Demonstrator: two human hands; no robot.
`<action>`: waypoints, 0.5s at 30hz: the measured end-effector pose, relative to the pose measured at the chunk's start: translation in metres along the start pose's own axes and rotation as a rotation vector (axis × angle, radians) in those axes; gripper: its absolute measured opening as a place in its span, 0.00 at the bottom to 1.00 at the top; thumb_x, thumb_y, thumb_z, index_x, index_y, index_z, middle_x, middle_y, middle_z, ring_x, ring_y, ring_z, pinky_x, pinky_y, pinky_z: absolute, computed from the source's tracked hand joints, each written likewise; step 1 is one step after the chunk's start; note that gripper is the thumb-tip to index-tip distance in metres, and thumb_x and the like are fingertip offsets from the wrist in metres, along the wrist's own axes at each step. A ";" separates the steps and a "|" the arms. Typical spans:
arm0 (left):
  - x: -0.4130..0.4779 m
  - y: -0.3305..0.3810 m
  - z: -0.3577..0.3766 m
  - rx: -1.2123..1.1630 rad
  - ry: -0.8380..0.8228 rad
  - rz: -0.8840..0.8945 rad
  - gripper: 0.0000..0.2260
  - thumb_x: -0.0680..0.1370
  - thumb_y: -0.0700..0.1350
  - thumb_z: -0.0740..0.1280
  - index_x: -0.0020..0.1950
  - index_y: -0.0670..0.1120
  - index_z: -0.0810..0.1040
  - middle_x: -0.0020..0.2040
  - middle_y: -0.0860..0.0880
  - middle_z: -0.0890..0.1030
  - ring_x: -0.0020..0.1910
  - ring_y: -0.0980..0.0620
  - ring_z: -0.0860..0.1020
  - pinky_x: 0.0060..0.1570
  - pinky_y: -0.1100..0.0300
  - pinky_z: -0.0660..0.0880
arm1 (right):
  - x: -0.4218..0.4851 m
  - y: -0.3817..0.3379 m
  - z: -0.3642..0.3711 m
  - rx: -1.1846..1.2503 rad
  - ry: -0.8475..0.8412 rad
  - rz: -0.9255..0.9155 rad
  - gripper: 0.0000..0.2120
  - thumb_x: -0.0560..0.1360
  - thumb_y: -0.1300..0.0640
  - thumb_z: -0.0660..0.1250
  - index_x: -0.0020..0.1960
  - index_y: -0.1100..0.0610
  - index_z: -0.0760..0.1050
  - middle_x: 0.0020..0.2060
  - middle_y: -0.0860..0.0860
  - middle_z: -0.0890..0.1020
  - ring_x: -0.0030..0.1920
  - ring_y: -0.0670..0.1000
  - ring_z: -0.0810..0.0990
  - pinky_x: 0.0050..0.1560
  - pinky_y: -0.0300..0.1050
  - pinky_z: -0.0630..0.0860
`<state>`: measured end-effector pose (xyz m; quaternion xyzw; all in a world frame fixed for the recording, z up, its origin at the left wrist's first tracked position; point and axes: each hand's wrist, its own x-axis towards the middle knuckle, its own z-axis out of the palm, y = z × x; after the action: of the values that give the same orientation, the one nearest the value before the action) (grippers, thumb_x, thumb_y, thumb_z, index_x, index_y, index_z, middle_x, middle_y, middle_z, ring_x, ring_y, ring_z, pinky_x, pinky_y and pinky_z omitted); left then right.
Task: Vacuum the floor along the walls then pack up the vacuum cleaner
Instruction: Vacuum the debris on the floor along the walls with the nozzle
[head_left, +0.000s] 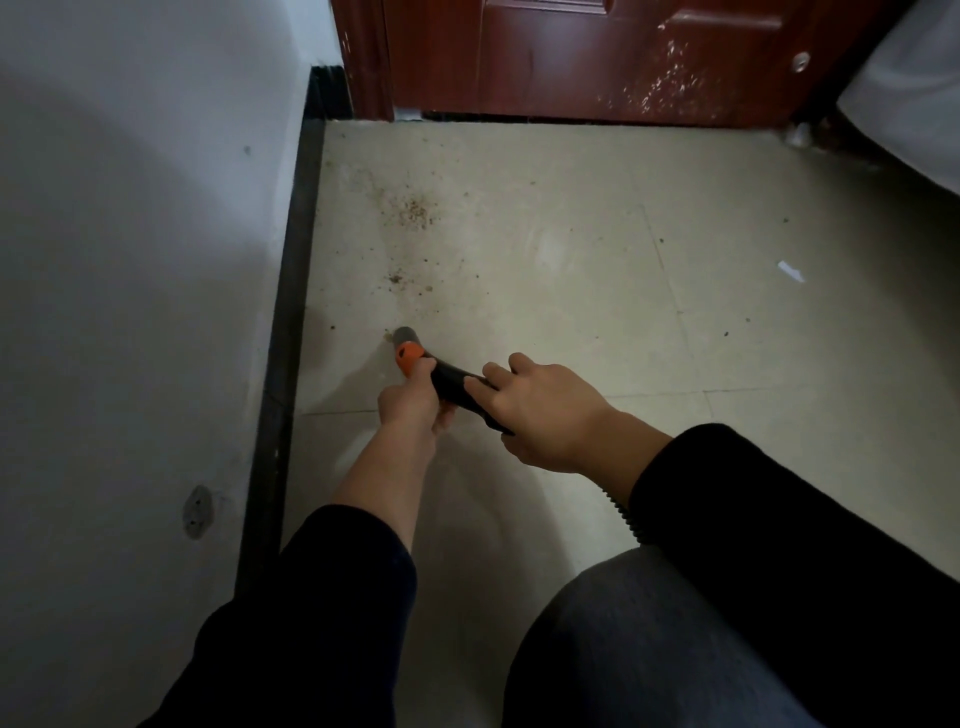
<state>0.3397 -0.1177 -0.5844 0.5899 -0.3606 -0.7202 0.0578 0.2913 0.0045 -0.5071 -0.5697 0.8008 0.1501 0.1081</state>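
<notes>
Left edge: black skirting board (296, 291). My left hand (410, 405) grips the black vacuum nozzle (408, 351) at its orange collar, axis pointing forward-left; brown crumb scatter (413, 210) lies ahead of the tip; my right hand (545, 410) wraps the tube behind

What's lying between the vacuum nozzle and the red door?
Ahead of the vacuum nozzle, two patches of brown crumbs lie on the pale tiles, in the head view.
</notes>
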 end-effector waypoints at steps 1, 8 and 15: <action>-0.001 0.001 -0.002 0.002 0.004 0.002 0.18 0.80 0.49 0.66 0.64 0.38 0.73 0.55 0.39 0.81 0.45 0.47 0.82 0.33 0.60 0.76 | 0.001 -0.001 0.000 0.004 0.004 -0.003 0.24 0.77 0.59 0.62 0.72 0.59 0.62 0.59 0.56 0.72 0.53 0.56 0.71 0.37 0.48 0.64; 0.004 0.012 -0.015 0.027 0.040 -0.021 0.15 0.79 0.49 0.66 0.60 0.40 0.72 0.57 0.40 0.81 0.47 0.47 0.81 0.31 0.59 0.74 | 0.012 -0.011 -0.001 0.018 0.021 -0.021 0.25 0.77 0.59 0.62 0.72 0.59 0.61 0.58 0.56 0.73 0.53 0.56 0.71 0.37 0.48 0.64; 0.008 0.022 -0.033 0.039 0.047 -0.025 0.20 0.80 0.52 0.64 0.66 0.40 0.73 0.57 0.42 0.81 0.43 0.51 0.80 0.31 0.60 0.73 | 0.027 -0.025 -0.005 0.045 0.045 -0.044 0.26 0.77 0.58 0.63 0.73 0.59 0.61 0.60 0.57 0.72 0.55 0.57 0.71 0.38 0.47 0.64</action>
<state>0.3592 -0.1524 -0.5797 0.6121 -0.3656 -0.6997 0.0456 0.3062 -0.0287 -0.5141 -0.5878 0.7935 0.1167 0.1063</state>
